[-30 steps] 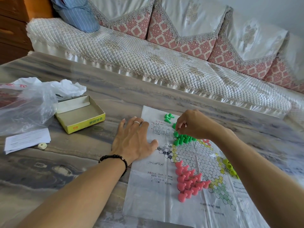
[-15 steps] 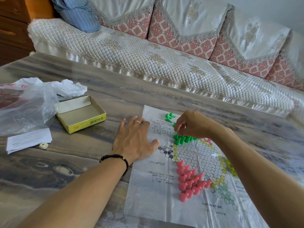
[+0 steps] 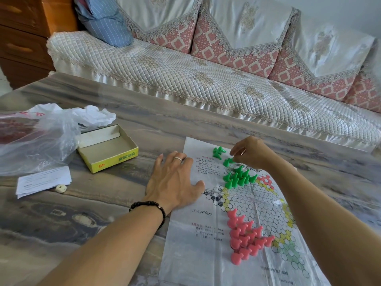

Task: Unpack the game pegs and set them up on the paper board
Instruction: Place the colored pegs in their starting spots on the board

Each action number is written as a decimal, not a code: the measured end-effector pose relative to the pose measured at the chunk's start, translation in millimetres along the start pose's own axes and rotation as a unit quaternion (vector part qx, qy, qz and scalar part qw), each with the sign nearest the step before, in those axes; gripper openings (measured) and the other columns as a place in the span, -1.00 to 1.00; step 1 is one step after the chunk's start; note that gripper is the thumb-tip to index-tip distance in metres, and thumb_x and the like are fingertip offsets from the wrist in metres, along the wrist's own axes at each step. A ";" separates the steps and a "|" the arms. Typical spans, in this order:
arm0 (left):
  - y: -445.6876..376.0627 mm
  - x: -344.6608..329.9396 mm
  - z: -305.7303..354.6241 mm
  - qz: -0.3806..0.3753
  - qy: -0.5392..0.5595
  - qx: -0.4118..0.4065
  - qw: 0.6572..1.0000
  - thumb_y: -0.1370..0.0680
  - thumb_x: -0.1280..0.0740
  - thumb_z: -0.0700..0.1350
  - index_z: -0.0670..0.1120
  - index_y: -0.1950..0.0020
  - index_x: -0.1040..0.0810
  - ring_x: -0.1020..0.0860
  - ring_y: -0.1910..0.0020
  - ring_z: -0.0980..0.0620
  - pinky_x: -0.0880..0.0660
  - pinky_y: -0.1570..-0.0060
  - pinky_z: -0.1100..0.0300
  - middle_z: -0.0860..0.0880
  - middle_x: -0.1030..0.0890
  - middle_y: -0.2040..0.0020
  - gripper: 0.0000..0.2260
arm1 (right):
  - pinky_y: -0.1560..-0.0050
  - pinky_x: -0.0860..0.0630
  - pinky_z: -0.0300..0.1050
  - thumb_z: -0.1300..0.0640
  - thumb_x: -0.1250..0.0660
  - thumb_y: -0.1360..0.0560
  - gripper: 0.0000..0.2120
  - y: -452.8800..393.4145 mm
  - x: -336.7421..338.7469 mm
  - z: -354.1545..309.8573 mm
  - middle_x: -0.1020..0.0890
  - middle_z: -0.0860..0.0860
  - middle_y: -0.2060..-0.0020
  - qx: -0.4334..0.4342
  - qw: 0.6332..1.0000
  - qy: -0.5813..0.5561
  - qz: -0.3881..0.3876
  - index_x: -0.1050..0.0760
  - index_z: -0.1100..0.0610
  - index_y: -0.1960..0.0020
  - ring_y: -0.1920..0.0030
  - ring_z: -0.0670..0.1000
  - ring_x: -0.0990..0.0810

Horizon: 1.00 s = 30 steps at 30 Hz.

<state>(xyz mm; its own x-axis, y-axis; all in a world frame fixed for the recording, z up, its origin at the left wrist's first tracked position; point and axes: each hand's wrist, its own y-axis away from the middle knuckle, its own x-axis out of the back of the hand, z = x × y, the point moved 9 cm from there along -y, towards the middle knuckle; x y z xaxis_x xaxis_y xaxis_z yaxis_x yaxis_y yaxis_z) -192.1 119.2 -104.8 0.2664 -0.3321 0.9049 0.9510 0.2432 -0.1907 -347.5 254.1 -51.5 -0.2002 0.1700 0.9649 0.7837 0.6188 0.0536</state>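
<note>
The paper board [image 3: 206, 254] lies flat on the desk [image 3: 82, 223] in the lower right of the frame, and much of the setup looks done. A full triangle of pink pegs [image 3: 246, 238] stands on the star point at lower centre, and a cluster of green pegs [image 3: 239, 178] fills most of the upper star point. Two or three loose green pegs [image 3: 218, 152] lie tipped over on the printed text above the grid, not yet placed.

The right hand [image 3: 250, 154], fingers curled together, pinches a single green peg [image 3: 227, 162] just above the green cluster — by the look of it, headed for the tip of that triangle. The left hand [image 3: 175, 182] lies spread and flat, pressing the board's left edge to the desk.

What is left, judging from this: the pinched peg, the loose green ones, and possibly other colours — the red, yellow and light-green star points at the right of the grid carry no pegs that can be seen, though the right forearm hides part of them. The yellow box [image 3: 107, 149] at centre left sits open with nothing visible inside, beside a clear plastic bag [image 3: 35, 141].
</note>
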 end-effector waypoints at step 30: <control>1.3 1.6 2.0 -0.015 -0.002 0.001 1.000 -0.50 -0.14 0.27 -0.01 -0.44 -0.30 -0.10 -0.53 -0.02 0.03 -0.50 -0.12 -0.03 -0.26 -0.50 -0.41 | 0.30 -0.59 -0.12 0.28 -0.32 -0.51 -0.93 37.6 40.9 -25.3 -0.63 0.12 0.32 -0.002 0.980 -0.183 0.079 -0.55 0.26 0.12 0.41 -0.08 -0.57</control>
<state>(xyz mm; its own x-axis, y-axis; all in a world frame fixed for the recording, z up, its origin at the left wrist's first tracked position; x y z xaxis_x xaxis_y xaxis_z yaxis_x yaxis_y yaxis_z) -190.8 120.8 -102.9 0.2369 -0.3351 0.9119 0.9585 0.2341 -0.1629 -311.3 264.9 -3.5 -0.2720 0.5282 0.8044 0.8248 0.5586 -0.0879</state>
